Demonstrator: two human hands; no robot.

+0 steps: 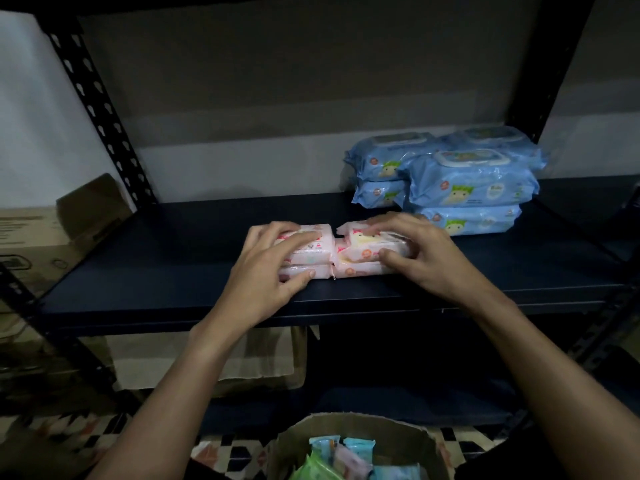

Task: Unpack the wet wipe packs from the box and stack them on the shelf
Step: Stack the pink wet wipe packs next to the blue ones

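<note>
Far left: a cardboard carton [45,237] stands beyond the rack with one flap raised. Its print is too dim to read.
Left upright: a black perforated post [98,109] slants from the upper left of the frame down to the shelf's back corner.
Lower left: patterned floor tiles [69,431], blurred and dark.
Shelf: a dark board [166,271] spans the middle of the frame and carries every stacked pack.
Under the shelf: pale cardboard [263,358] sits on the level below, its top hidden by the board's front edge.
Left grip [273,268]: my fingers curl over the top of the left pink stack [308,251] and my thumb presses its front.
Left pink stack: near the shelf's front edge at frame centre. My fingers hide how many packs are in it.
Right pink stack [360,254]: it touches the left one along a middle seam, and its top pack is tilted.
Box [349,422]: open at bottom centre and cut off by the lower edge. Green, blue and pale packs [325,448] stand inside.
Right grip [429,258]: it holds the right pink stack, fingers across the top and thumb on the front face.
Blue packs [450,181]: right of centre and further back, piled two high in several stacks. The nearest lies just behind my right fingers and closes off that side.
Right upright: another black post [554,64] at the upper right, mostly lost in shadow.
</note>
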